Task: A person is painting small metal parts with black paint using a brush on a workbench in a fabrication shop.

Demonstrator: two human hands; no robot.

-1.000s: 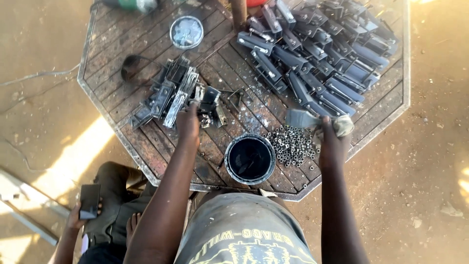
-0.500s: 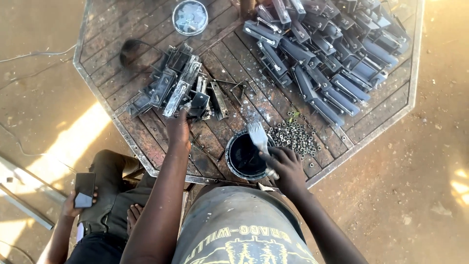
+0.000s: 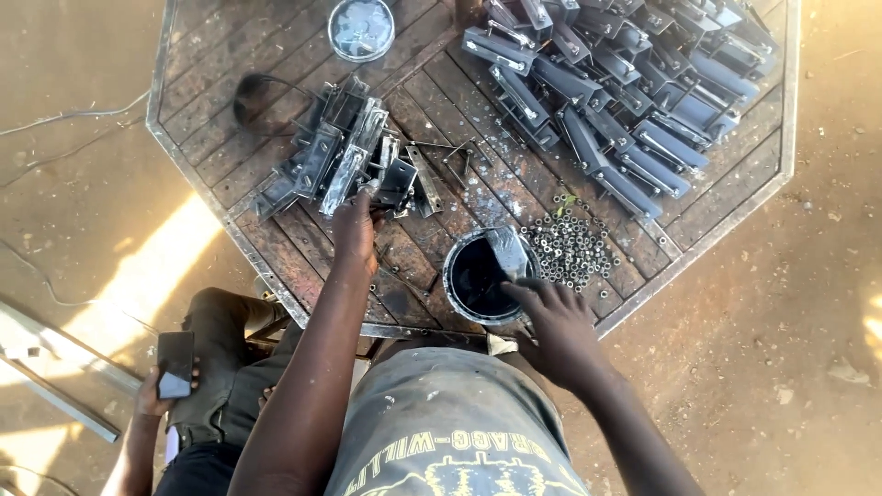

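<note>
An octagonal slatted table (image 3: 276, 119) with a metal rim filled most of the view, standing on bare sandy ground. Across its far right lay a big heap of dark painted metal brackets (image 3: 625, 101), packed side by side. Nearer the left sat a smaller cluster of unpainted metal brackets (image 3: 344, 156), shiny and tumbled together. At the bottom left a seated person (image 3: 197, 367) held a dark phone (image 3: 175, 365) in one hand, apart from the work.

A round tin of black paint (image 3: 478, 278) stood at the near edge of the table, just beside a scatter of small nuts (image 3: 574, 248) on its right. A second round tin (image 3: 361, 28) with a pale top sat at the far edge.

The left hand (image 3: 356, 230) reached over the slats and gripped a piece at the near end of the unpainted cluster, fingers closed on it. The right hand (image 3: 556, 321) was clenched around the handle of a flat paintbrush (image 3: 508, 253), whose bristles rested over the tin's rim at its right side, above the black paint.
</note>
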